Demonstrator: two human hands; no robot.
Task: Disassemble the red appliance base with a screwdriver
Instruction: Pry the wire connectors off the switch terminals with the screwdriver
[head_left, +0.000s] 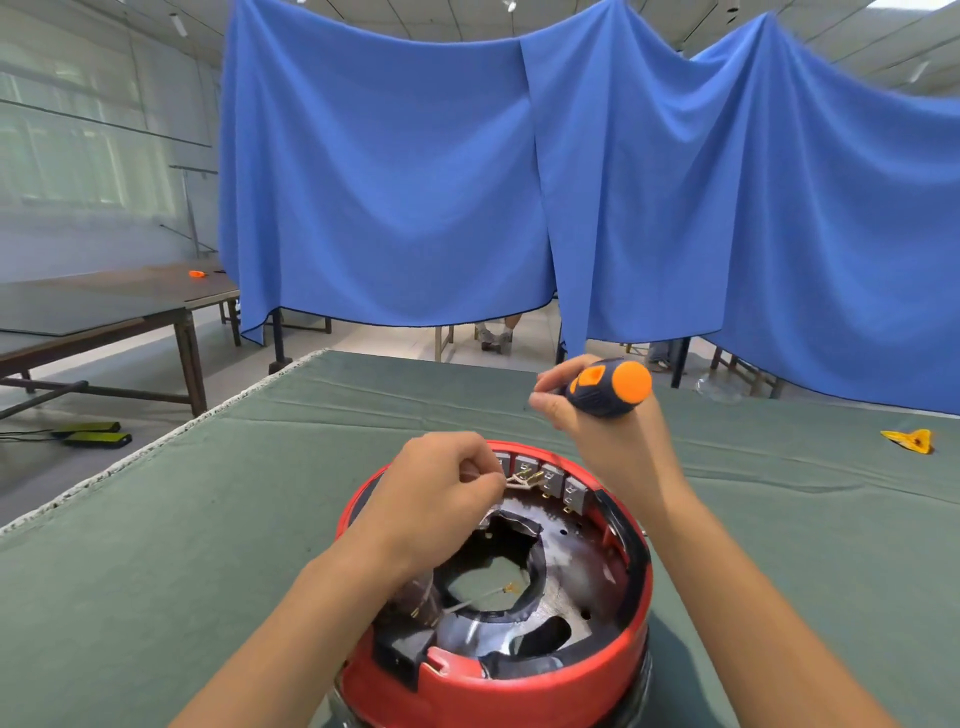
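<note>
The red appliance base (566, 680) stands open side up on the green table cover (208, 519), near me. Inside it show dark metal parts and a row of grey switch blocks (550, 478) along the far wall. My left hand (441, 499) reaches over the far rim and pinches thin white wires (519, 482) with brass terminals at those blocks. My right hand (587, 410) hovers just beyond the base and grips a screwdriver (610, 387) by its dark blue and orange handle. The shaft is hidden behind the hand.
A yellow crumpled scrap (909, 441) lies on the cover at the far right. Blue curtains (467, 182) hang behind the table. A dark table (104, 306) stands to the left with a small orange object (196, 274) on it. Black-and-yellow pedals (96, 434) lie on the floor.
</note>
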